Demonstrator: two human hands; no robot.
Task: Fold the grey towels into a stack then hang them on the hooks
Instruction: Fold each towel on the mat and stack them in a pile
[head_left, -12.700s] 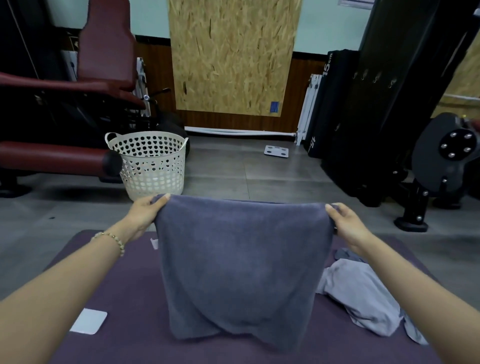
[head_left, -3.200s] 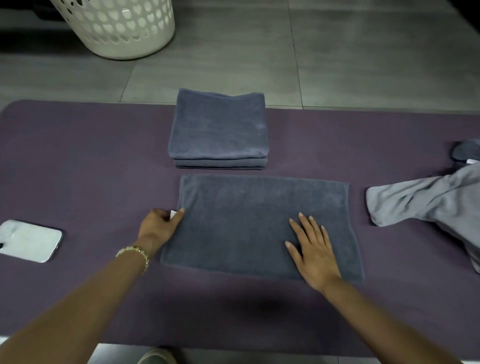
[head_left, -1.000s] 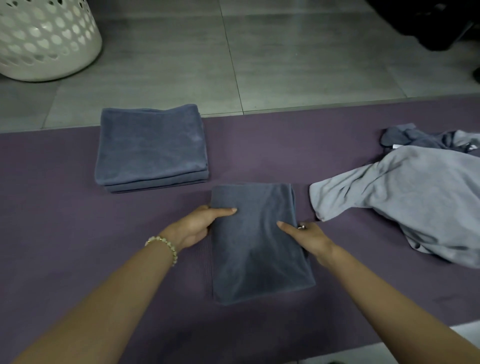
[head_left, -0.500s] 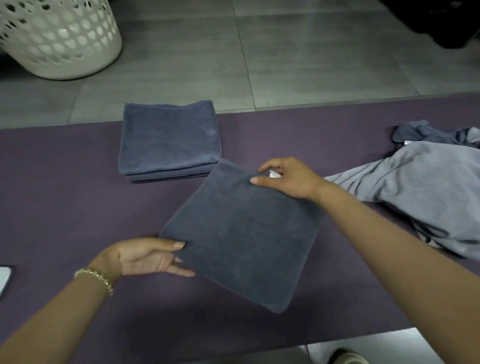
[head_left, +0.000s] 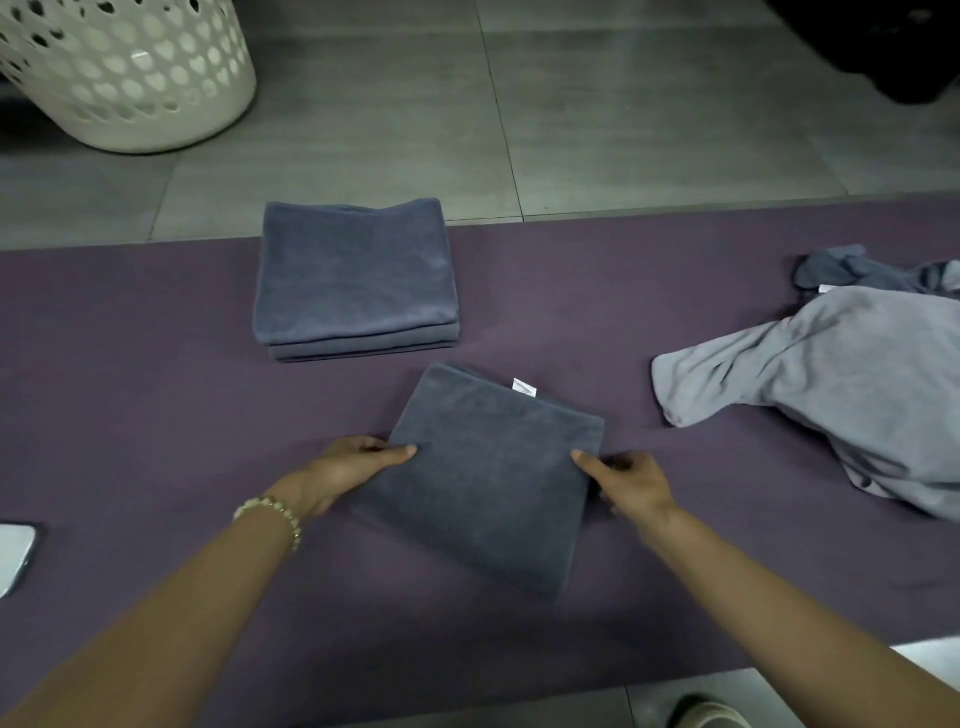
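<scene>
Left hand (head_left: 353, 465) and right hand (head_left: 628, 480) each pinch opposite edges of the folded towel (head_left: 483, 478).

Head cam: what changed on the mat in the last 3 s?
The dark grey towel went from a wide rectangle pressed flat to a folded square, lying askew. The left hand and right hand now pinch its side edges. The folded stack, the light grey cloth and the mat stayed put.

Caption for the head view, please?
Left hand and right hand grip a folded towel near the stack on the mat.
</scene>
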